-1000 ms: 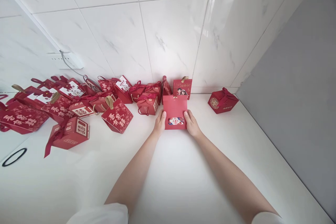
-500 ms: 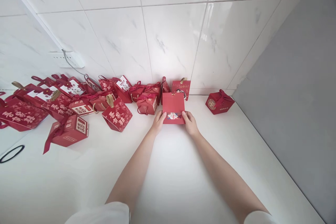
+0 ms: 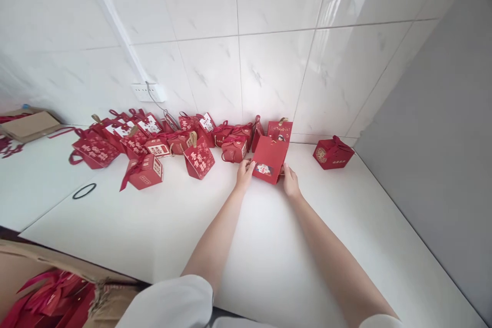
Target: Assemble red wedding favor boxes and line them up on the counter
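Note:
A red gift box (image 3: 270,159) with a small printed picture low on its front is between my hands, turned at an angle to the wall. My left hand (image 3: 245,174) grips its lower left edge, thumb on the front. Around its lower right side my right hand (image 3: 291,180) is closed, with part of the fingers hidden. Directly behind stands another red box (image 3: 280,129) with a gold loop and a printed figure, partly covered by the held one. To its left leans a narrow red box (image 3: 257,133) with a ribbon loop.
Several red gift boxes (image 3: 149,148) crowd along the wall on the left. One red box (image 3: 333,152) stands alone at right, near a grey panel (image 3: 423,164). A black ring (image 3: 84,191) lies on the white table (image 3: 161,230). A cardboard carton (image 3: 69,261) holds more red boxes below left.
My view has swung left, bringing the cartons into sight. The held box has turned from facing me squarely to an angle, and my right hand has shifted to its side.

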Available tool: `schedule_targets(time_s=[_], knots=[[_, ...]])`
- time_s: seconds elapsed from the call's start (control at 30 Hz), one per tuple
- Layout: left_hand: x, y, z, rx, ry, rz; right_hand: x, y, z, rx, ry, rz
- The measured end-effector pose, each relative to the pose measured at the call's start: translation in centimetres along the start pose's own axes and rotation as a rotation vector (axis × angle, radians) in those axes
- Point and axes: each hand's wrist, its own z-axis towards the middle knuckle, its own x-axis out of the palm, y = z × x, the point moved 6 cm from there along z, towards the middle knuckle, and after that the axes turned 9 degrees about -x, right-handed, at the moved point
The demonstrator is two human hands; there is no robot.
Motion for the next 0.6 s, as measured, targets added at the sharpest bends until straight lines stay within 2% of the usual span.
schedule_targets(time_s=[0.1, 0.2, 0.3, 0.37, 0.5, 0.6], knots=[[-1.1, 0.3, -1.6, -0.002, -0.087, 0.042, -0.1, 0.4, -1.7, -0.011, 0.005, -0.041], [-1.0, 0.4, -3.3, 0.012, 0.008, 0.152, -0.3, 1.3, -2.7, -0.060, -0.006, -0.053], [-0.3, 0.2, -4.5, 0.017, 0.123, 0.273, -0.1, 2.4, -3.1, -0.116, 0.037, -0.140], [-0.2, 0.2, -4.7, 0.000, 0.123, 0.293, 0.3, 3.2, -3.3, -0.181, 0.089, -0.227], [-0.7, 0.5, -4.2, -0.076, 0.046, 0.222, 1.5, 4.7, -3.8, -0.347, 0.217, -0.402], [-0.8, 0.6, -3.9, -0.080, 0.057, 0.175, 2.0, 4.9, -4.0, -0.379, 0.261, -0.462]])
